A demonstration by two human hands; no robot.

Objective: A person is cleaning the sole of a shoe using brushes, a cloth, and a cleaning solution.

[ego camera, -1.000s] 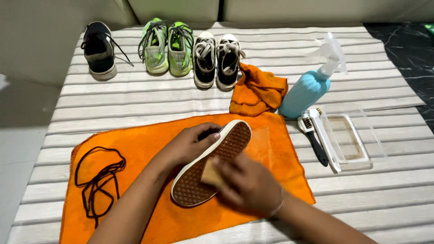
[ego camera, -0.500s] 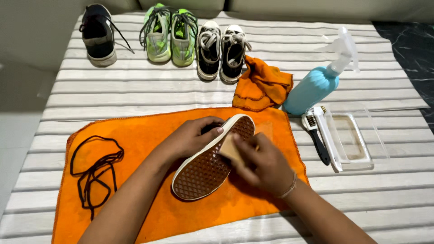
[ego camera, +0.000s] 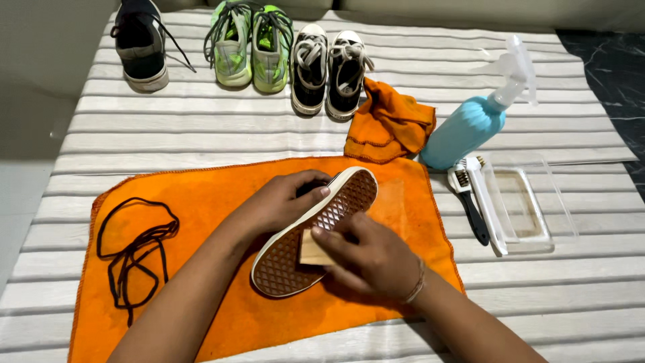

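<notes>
A shoe [ego camera: 316, 232] lies sole-up on an orange towel [ego camera: 201, 202], its brown waffle sole ringed by a white rubber edge. My left hand [ego camera: 279, 202] grips the shoe's upper side from the left and steadies it. My right hand [ego camera: 369, 255] holds a small tan wooden-backed brush [ego camera: 312, 249] pressed flat against the middle of the sole. The shoe's upper is hidden beneath it.
Black laces [ego camera: 131, 245] lie on the towel's left. A crumpled orange cloth [ego camera: 390, 124], blue spray bottle [ego camera: 470, 124], black-handled brush [ego camera: 470, 202] and clear plastic tray [ego camera: 521, 205] sit to the right. Three sets of shoes [ego camera: 269, 47] line the far edge of the striped mat.
My right hand with the brush has slid along the sole, first toward the toe, then back toward the middle. My left hand keeps its grip on the shoe.
</notes>
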